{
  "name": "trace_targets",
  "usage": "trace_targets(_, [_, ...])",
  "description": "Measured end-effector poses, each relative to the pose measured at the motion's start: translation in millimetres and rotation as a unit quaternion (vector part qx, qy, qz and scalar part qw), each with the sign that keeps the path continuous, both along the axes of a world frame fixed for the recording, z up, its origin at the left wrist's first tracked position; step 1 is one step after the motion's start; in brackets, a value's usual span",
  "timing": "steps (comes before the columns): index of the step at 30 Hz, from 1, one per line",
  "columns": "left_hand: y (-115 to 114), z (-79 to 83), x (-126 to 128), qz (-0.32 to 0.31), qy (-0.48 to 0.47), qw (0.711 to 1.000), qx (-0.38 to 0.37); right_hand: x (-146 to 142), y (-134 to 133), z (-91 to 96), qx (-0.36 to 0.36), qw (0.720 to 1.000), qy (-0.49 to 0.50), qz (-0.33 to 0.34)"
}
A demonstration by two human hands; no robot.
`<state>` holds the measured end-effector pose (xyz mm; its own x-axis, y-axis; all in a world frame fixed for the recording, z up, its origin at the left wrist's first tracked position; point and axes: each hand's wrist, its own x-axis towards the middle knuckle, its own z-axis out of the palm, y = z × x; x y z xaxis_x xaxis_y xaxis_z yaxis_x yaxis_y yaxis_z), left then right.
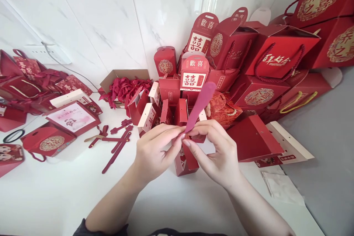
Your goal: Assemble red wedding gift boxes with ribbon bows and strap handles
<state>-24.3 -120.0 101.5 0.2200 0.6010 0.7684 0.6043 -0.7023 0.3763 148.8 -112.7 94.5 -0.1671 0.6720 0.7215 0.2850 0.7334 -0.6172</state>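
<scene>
item, in work: one magenta strap (201, 105), rounded at its upper end, raised slantwise over the counter (83, 199), in front of the person. lower end hidden among fingertips.

grip, left hand (156, 151): narrow, fingertips pinched at the strap's lower end. grip, right hand (214, 151): likewise narrow, pinching the same end from the other side.

beneath the hands: one small red gift box (189, 160), upright; whether strap and box are joined, cannot tell.

step in hand, as judged: fastening or working the strap's end. the next move seems to call for a steady left pinch and fine right-hand adjustment.

spares: dark red straps (118, 149), loose, left of the hands.

lettering: "歡喜" over "囍" on the round-topped box (195, 72), behind the strap; "百年好合" on the rope-handled box (260, 62), right; "乔迁之喜" on the large box (318, 3), upper right. brand: none legible.
</scene>
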Motion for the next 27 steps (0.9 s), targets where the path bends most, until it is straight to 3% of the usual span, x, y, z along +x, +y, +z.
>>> trace_targets(9, [4.3,-0.5,-2.2,-0.003,0.016,1.0,0.017,-2.0,-0.8,-3.5,0.029,0.999,-0.01,-0.02])
trace_targets(17, [5.5,-2.6,-2.0,0.018,0.091,0.991,0.095,-5.9,0.0,-8.0,0.027,0.995,-0.043,-0.081])
trace_targets(27, [7.0,-4.1,-0.8,-0.003,0.014,1.0,-0.016,3.2,6.7,-8.0,-0.013,0.999,-0.051,0.001])
